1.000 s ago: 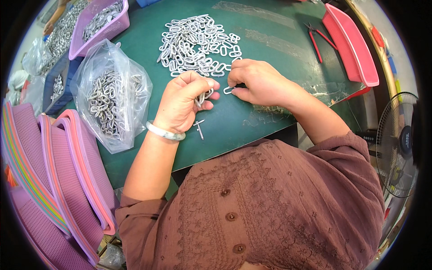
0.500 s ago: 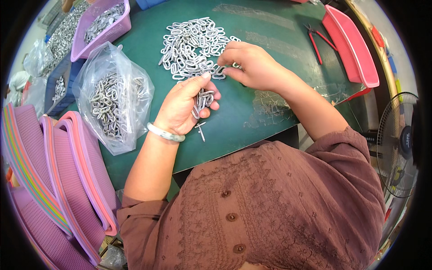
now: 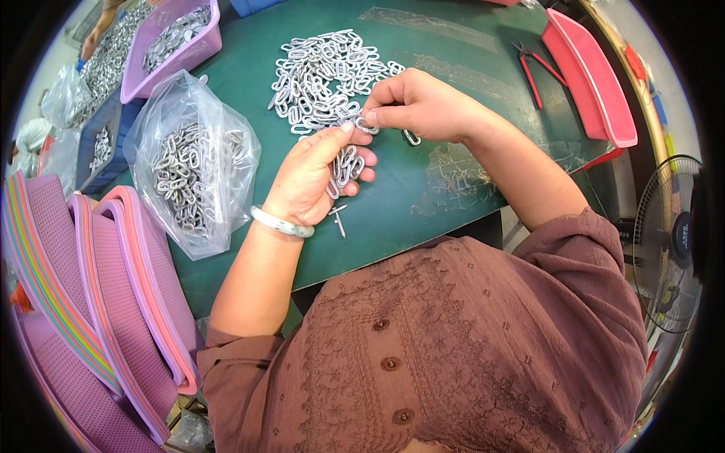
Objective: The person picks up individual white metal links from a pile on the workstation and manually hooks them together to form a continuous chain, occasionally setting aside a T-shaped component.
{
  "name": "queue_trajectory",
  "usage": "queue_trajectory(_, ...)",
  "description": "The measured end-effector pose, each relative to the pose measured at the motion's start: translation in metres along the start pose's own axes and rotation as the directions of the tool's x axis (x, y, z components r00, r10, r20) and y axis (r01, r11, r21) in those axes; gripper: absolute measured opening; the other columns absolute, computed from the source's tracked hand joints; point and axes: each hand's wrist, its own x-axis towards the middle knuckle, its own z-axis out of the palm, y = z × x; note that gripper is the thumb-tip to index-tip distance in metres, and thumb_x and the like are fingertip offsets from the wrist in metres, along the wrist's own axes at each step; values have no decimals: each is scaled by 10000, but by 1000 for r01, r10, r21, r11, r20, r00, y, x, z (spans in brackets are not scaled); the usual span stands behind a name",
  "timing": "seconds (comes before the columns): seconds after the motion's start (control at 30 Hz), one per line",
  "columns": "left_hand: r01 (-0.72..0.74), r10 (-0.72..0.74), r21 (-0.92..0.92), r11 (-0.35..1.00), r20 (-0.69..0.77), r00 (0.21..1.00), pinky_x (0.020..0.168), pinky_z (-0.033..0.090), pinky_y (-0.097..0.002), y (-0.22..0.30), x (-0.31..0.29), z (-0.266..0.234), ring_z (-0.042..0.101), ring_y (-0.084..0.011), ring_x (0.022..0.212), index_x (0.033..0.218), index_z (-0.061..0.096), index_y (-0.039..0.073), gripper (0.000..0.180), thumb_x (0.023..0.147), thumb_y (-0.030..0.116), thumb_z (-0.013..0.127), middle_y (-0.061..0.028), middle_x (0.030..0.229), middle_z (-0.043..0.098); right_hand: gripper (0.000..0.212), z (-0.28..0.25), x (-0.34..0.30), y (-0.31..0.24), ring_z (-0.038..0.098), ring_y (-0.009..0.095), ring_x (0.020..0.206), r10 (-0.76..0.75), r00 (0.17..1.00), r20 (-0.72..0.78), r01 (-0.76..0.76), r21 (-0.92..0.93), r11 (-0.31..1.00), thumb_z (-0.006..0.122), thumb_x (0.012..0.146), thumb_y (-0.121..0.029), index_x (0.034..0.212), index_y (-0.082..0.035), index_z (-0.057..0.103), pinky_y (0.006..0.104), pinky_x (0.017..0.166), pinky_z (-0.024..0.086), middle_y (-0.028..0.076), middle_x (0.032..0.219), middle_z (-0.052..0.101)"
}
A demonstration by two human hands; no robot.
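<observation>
My left hand (image 3: pixel 296 177), with a pale bangle (image 3: pixel 281 222) at its wrist, is turned palm up and cups several oval metal links (image 3: pixel 346 167). My right hand (image 3: pixel 430 106) pinches a single metal link (image 3: pixel 367 127) between thumb and forefinger, right at the tip of my left thumb. Just beyond both hands spreads a loose pile of silver oval links (image 3: pixel 321 79). One more link (image 3: pixel 411 137) lies on the table below my right hand. Small silver metal pins (image 3: pixel 339 221) rest beneath my left hand.
A clear plastic bag (image 3: pixel 234 162) of links sits at left, beside stacked purple baskets (image 3: pixel 143 279). Farther back are a purple basket (image 3: pixel 134 72) and a blue bin (image 3: pixel 113 151). Red-handled pliers (image 3: pixel 532 79) and a pink tray (image 3: pixel 585 83) are at right. Another person's hand (image 3: pixel 94 41) shows far left.
My right hand has drawn back from the pile's edge to my left thumb and now pinches a link there. A link on the table below it has come into view.
</observation>
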Motion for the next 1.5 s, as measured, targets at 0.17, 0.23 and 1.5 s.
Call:
queue_trajectory(0.17,-50,50,8,999,-21,999,434,431,-198,-4,2,-2,592,-150,609,861,558,29,162,861,190,544,-88,748,606,148,4,-1,-2,505,75,666,-104,995,4,104,-40,994,599,801,-127,848,9,633,236,606,416,15,710,596)
queue_trajectory(0.23,-63,64,27,998,-37,997,428,422,-194,-1,1,-2,587,-152,626,846,544,33,133,870,162,518,-88,757,602,129,4,2,1,541,112,673,-72,996,-47,67,-100,993,611,774,-111,833,1,635,259,616,432,39,727,603)
queue_trajectory(1.5,-304,871,831,465,-368,326,485,380,-188,77,-52,-93,511,-77,584,823,598,9,138,827,145,577,-44,680,581,130,-28,-27,26,558,288,833,-287,958,-15,210,-645,735,617,703,-81,832,-80,633,372,724,455,93,854,565)
